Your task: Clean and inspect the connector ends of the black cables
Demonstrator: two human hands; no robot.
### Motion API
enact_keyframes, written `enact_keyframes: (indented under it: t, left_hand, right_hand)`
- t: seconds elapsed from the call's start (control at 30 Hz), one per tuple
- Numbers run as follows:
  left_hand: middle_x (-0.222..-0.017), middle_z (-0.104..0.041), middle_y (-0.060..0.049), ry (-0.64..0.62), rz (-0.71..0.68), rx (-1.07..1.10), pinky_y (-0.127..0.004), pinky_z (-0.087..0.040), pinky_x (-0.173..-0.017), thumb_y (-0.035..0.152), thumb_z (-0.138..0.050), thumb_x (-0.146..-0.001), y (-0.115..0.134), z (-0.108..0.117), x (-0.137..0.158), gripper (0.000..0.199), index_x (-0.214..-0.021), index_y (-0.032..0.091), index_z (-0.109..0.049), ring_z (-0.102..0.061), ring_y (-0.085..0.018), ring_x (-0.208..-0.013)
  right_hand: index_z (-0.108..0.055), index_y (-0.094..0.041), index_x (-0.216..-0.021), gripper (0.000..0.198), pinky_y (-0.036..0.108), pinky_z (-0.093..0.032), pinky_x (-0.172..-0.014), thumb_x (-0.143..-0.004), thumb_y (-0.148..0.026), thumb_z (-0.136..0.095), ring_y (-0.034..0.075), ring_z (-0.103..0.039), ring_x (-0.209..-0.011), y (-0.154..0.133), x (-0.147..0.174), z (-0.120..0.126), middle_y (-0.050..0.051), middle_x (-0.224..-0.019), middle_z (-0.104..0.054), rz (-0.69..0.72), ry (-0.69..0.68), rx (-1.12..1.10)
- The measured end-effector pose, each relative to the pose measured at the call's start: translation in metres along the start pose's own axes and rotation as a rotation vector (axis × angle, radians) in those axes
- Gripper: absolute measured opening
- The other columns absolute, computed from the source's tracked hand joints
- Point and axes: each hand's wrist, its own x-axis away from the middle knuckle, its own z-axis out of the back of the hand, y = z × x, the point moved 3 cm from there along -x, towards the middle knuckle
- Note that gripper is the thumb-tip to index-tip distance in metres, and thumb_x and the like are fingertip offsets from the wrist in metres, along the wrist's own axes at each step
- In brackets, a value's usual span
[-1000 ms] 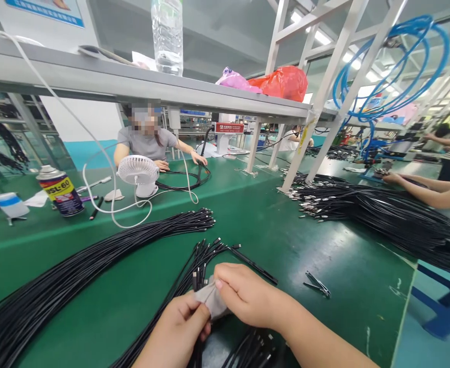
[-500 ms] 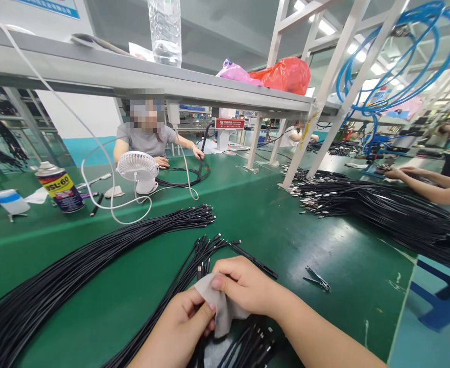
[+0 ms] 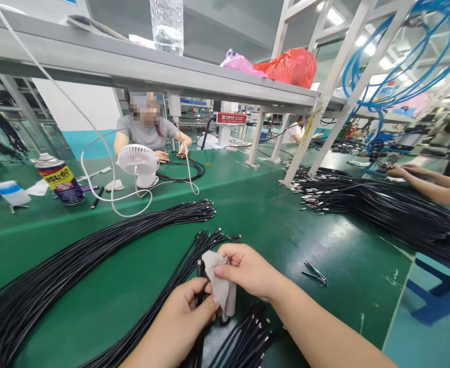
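Note:
My left hand (image 3: pixel 188 314) is closed round a black cable (image 3: pixel 200 268), whose connector end sticks up past my fingers. A light grey cloth (image 3: pixel 221 291) is pinched in my right hand (image 3: pixel 243 271) and lies against the cable and my left fingertips. Part of the cable is hidden behind the cloth. Below my hands a bundle of black cables (image 3: pixel 243 335) shows its metal plug tips. Another cable bundle (image 3: pixel 167 291) runs beneath my left forearm, and its connector ends lie just beyond my hands.
A large cable bundle (image 3: pixel 105 250) curves across the left. Nail clippers (image 3: pixel 315 274) lie to the right. A spray can (image 3: pixel 61 181) and a white fan (image 3: pixel 138 163) stand farther back. One co-worker (image 3: pixel 144 128) sits opposite; another's hands (image 3: pixel 408 171) are near the right-hand cable pile (image 3: pixel 370 199).
My right hand and the cloth have shifted slightly up, baring more of the cable's connector end. The co-worker opposite has drawn a hand in towards the coiled cable.

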Motion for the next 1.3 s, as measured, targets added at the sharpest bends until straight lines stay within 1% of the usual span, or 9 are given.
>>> enact_keyframes:
  t: [0.07, 0.2, 0.43, 0.63, 0.8, 0.9, 1.0, 1.1, 1.3]
  left_hand:
    - [-0.056, -0.052, 0.002, 0.043, 0.05, 0.003, -0.026, -0.035, -0.057, 0.054, -0.066, -0.07, 0.0, 0.002, 0.0, 0.038, -0.065, 0.017, -0.06, -0.044, -0.014, -0.056]
    - [-0.052, -0.05, 0.002, 0.085, 0.036, 0.026, -0.027, -0.034, -0.056, 0.062, -0.057, -0.073, 0.006, 0.002, 0.001, 0.047, -0.056, 0.019, -0.053, -0.041, -0.014, -0.053]
    - [-0.057, -0.05, -0.001, 0.065, 0.002, -0.068, -0.029, -0.035, -0.059, 0.057, -0.054, -0.075, 0.005, 0.002, 0.0, 0.045, -0.053, 0.019, -0.054, -0.043, -0.015, -0.056]
    - [-0.055, -0.049, 0.0, 0.052, 0.003, -0.01, -0.029, -0.033, -0.059, 0.056, -0.051, -0.078, 0.005, 0.003, 0.002, 0.044, -0.053, 0.02, -0.052, -0.04, -0.015, -0.056]
    - [-0.057, -0.048, 0.0, 0.05, -0.01, -0.025, -0.029, -0.032, -0.06, 0.054, -0.057, -0.076, 0.008, 0.002, 0.004, 0.043, -0.051, 0.019, -0.052, -0.04, -0.015, -0.058]
    - [-0.056, -0.048, 0.001, 0.04, 0.008, 0.055, -0.028, -0.031, -0.06, 0.051, -0.061, -0.076, 0.009, 0.001, 0.005, 0.042, -0.051, 0.018, -0.054, -0.039, -0.014, -0.058]
    - [-0.055, -0.047, 0.002, 0.058, 0.029, 0.267, -0.027, -0.032, -0.06, 0.049, -0.065, -0.075, 0.012, 0.0, 0.008, 0.038, -0.056, 0.018, -0.056, -0.038, -0.013, -0.058]
    - [-0.055, -0.048, 0.003, 0.038, 0.051, 0.391, -0.026, -0.033, -0.059, 0.05, -0.071, -0.071, 0.013, -0.002, 0.01, 0.036, -0.061, 0.017, -0.058, -0.038, -0.012, -0.057]
    - [-0.051, -0.051, 0.001, 0.046, 0.064, 0.285, -0.026, -0.034, -0.057, 0.053, -0.073, -0.067, 0.01, -0.002, 0.005, 0.042, -0.053, 0.016, -0.057, -0.042, -0.012, -0.053]
  right_hand:
    - [-0.057, -0.015, -0.07, 0.048, 0.021, -0.04, -0.053, -0.058, -0.056, -0.08, 0.008, -0.052, -0.055, -0.004, 0.0, 0.003, -0.004, -0.061, -0.059, 0.006, 0.026, -0.016]
    - [-0.06, -0.014, -0.068, 0.045, 0.022, -0.041, -0.055, -0.062, -0.055, -0.079, 0.009, -0.055, -0.057, -0.005, 0.0, 0.006, -0.002, -0.062, -0.063, 0.005, 0.022, -0.037]
    - [-0.059, -0.014, -0.063, 0.043, 0.022, -0.043, -0.052, -0.045, -0.035, -0.091, 0.009, -0.057, -0.051, -0.002, 0.001, 0.006, -0.002, -0.06, -0.066, -0.036, 0.075, -0.11]
    - [-0.064, -0.012, -0.068, 0.045, 0.02, -0.043, -0.05, -0.054, -0.049, -0.085, 0.009, -0.058, -0.05, -0.005, 0.0, 0.007, 0.0, -0.059, -0.066, -0.024, 0.076, -0.15]
    - [-0.055, -0.014, -0.065, 0.044, 0.019, -0.041, -0.047, -0.055, -0.044, -0.087, 0.009, -0.058, -0.049, -0.005, 0.002, 0.008, -0.001, -0.059, -0.066, -0.03, 0.092, -0.184]
    - [-0.049, -0.016, -0.065, 0.047, 0.019, -0.041, -0.047, -0.055, -0.041, -0.087, 0.009, -0.057, -0.049, -0.006, 0.005, 0.006, -0.003, -0.059, -0.064, -0.033, 0.084, -0.252]
    - [-0.046, -0.017, -0.064, 0.048, 0.018, -0.038, -0.047, -0.055, -0.037, -0.088, 0.008, -0.056, -0.05, -0.007, 0.008, 0.005, -0.004, -0.059, -0.062, -0.028, 0.038, -0.295]
    - [-0.048, -0.016, -0.063, 0.048, 0.017, -0.035, -0.047, -0.057, -0.043, -0.086, 0.007, -0.051, -0.05, -0.007, 0.009, 0.005, -0.004, -0.057, -0.058, -0.025, -0.012, -0.219]
    - [-0.053, -0.015, -0.066, 0.044, 0.019, -0.033, -0.048, -0.067, -0.053, -0.076, 0.006, -0.044, -0.05, -0.015, 0.008, 0.008, -0.005, -0.056, -0.053, 0.102, 0.08, 0.039]
